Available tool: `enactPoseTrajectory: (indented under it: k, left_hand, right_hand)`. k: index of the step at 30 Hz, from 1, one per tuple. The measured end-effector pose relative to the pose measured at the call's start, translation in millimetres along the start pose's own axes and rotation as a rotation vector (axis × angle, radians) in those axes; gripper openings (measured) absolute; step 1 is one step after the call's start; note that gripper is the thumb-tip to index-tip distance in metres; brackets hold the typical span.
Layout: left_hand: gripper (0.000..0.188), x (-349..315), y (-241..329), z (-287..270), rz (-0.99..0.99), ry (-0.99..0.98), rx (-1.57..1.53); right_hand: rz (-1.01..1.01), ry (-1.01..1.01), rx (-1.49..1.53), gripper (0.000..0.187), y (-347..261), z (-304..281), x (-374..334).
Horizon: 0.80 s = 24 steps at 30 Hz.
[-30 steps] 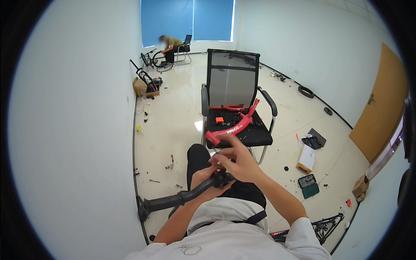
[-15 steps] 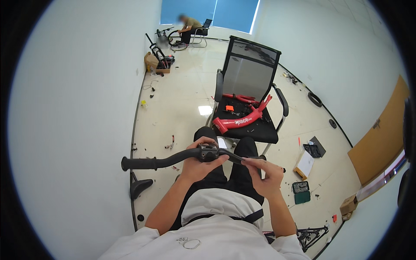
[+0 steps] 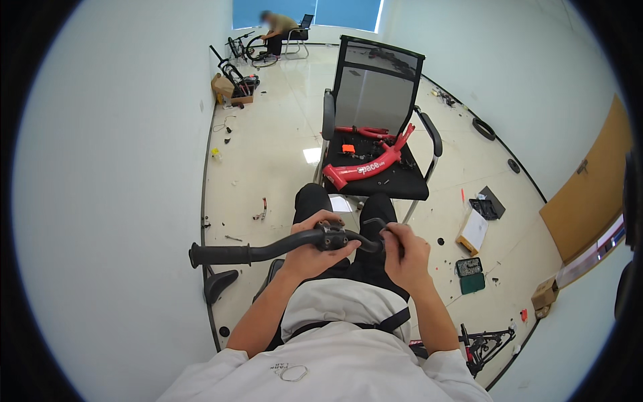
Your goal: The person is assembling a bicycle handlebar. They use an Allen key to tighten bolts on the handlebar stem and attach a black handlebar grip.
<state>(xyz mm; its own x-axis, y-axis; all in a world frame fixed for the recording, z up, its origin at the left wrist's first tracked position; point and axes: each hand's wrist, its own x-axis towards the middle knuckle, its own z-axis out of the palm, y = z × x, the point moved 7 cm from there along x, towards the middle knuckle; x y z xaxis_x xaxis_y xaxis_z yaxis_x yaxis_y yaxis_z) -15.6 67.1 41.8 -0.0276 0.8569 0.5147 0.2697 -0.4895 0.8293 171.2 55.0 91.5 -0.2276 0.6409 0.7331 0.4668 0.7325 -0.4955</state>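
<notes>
left hand (image 3: 315, 244) clamps the black curved metal handlebar (image 3: 268, 250) at its stem over the lap, right hand (image 3: 400, 249) gripping nearer end, long grip side could swing and slip.

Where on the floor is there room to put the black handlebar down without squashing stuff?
The widest bare floor lies left of the office chair, between it and the white wall. Right of the chair it is crowded: a white box, a green case and small parts. The chair seat is taken by the red bike frame.
</notes>
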Motion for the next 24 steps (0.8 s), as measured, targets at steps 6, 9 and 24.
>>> enactPoseTrajectory:
  k: [6, 9, 24]
  left_hand:
    - [0.044, -1.2, 4.5, 2.0, 0.066, 0.022, 0.087]
    - [0.045, -4.4, 5.5, 3.9, 0.104, 0.016, 0.092]
    - [0.044, -4.4, 11.8, 5.9, 0.085, -0.015, 0.152]
  right_hand:
    - [0.006, -0.266, 0.154, 0.011, -18.7, 10.8, -2.1]
    - [-0.008, -0.293, 0.178, 0.012, -21.2, 16.7, -4.7]
    - [-0.044, -0.244, 0.097, 0.015, -14.2, 18.9, -12.8]
